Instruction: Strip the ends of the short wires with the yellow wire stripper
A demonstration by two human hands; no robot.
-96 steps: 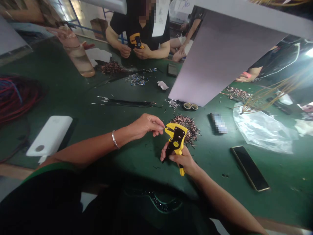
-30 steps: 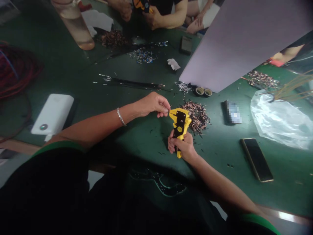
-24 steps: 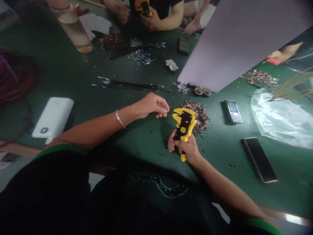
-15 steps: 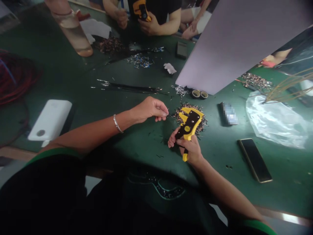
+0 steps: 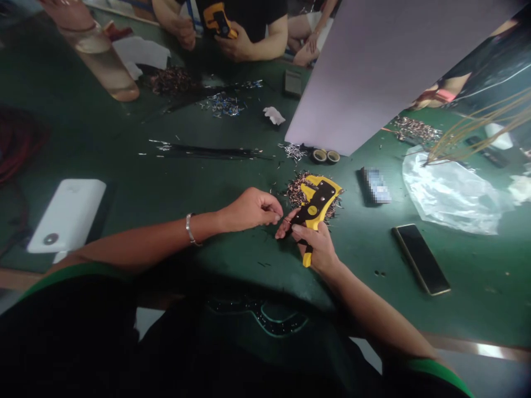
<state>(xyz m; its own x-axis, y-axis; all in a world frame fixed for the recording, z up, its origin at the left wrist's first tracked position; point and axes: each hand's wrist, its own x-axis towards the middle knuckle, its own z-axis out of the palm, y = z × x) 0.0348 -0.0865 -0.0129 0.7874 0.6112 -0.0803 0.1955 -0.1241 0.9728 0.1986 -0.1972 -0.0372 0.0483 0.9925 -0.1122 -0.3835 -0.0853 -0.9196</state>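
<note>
Yellow and black wire strippers [image 5: 317, 207] rest in my right hand [image 5: 317, 243], its fingers wrapped round the handles and the jaws pointing away from me. My left hand [image 5: 255, 210] is closed in a pinch close to the right hand's fingertips. Whatever it pinches is too small to make out. Under the tool's head lies a heap of short wire scraps [image 5: 296, 190]. Beyond my hands, a bundle of thin black wires [image 5: 207, 151] lies across the green table [image 5: 232, 265], with a small pile of silvery terminals [image 5: 293, 151] at its right end.
Two tape rolls [image 5: 326, 156] sit by a large pale panel [image 5: 357, 72]. To the right are a phone [image 5: 421, 258], a small box [image 5: 375, 185] and a clear plastic bag [image 5: 452, 193]. A white power bank [image 5: 68, 215] lies left. A co-worker across holds another stripper [image 5: 219, 21].
My left hand has moved down toward me and nearer the right hand's fingers. The right hand keeps its hold on the wire strippers. The whole view has shifted a little.
</note>
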